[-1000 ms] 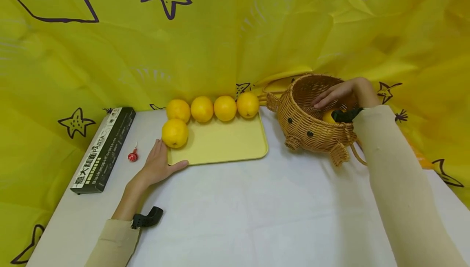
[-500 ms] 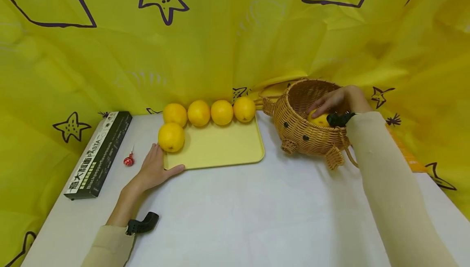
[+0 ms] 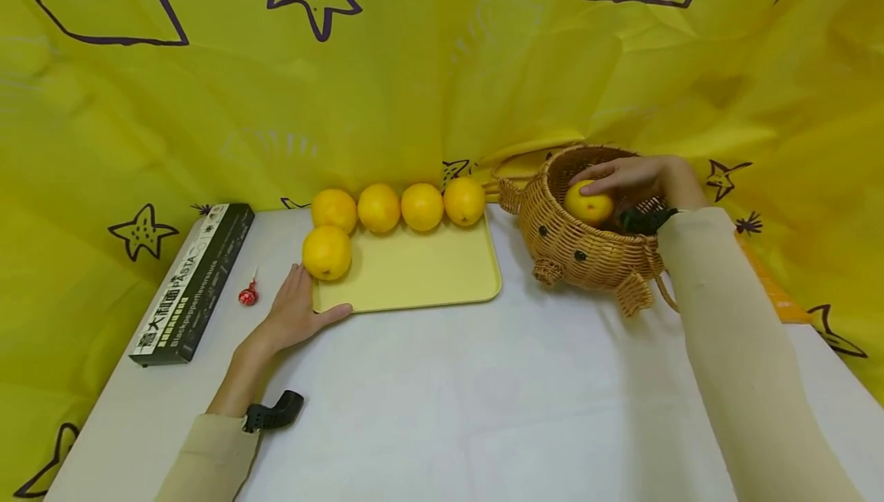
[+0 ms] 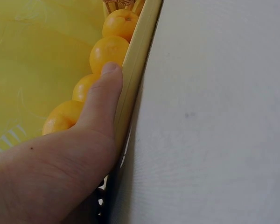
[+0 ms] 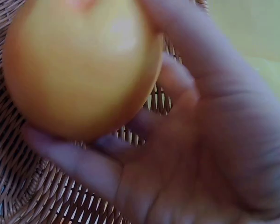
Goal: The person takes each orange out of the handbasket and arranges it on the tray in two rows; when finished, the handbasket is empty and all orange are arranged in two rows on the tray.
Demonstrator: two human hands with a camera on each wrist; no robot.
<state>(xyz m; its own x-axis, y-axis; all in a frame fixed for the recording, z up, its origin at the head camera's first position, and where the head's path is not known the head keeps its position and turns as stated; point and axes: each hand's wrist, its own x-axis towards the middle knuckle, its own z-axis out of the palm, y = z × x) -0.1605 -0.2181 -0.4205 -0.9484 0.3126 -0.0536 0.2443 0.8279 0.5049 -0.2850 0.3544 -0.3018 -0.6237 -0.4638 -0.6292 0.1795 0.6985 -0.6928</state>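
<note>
Inside the pig-faced wicker basket (image 3: 594, 260), my right hand (image 3: 638, 178) holds an orange (image 3: 590, 204) between thumb and fingers. The right wrist view shows the fingers curled under and around this orange (image 5: 84, 70), against the basket's woven wall (image 5: 9, 154). My left hand (image 3: 293, 310) lies at the near left corner of a pale yellow tray (image 3: 428, 275), fingers along its left side and thumb along its front edge. In the left wrist view the straight thumb (image 4: 102, 98) rests along the tray rim (image 4: 133, 70). Several oranges (image 3: 378, 208) line the tray's back and left side.
A black pasta box (image 3: 200, 287) lies on the left of the white table (image 3: 483, 394). Beside it is a red-wrapped lollipop (image 3: 249, 293). A yellow patterned cloth (image 3: 414, 87) hangs behind, close to the tray and basket.
My right hand has closed on an orange in the basket and shifted it left and up towards the rim. My left hand has stayed at the tray's corner.
</note>
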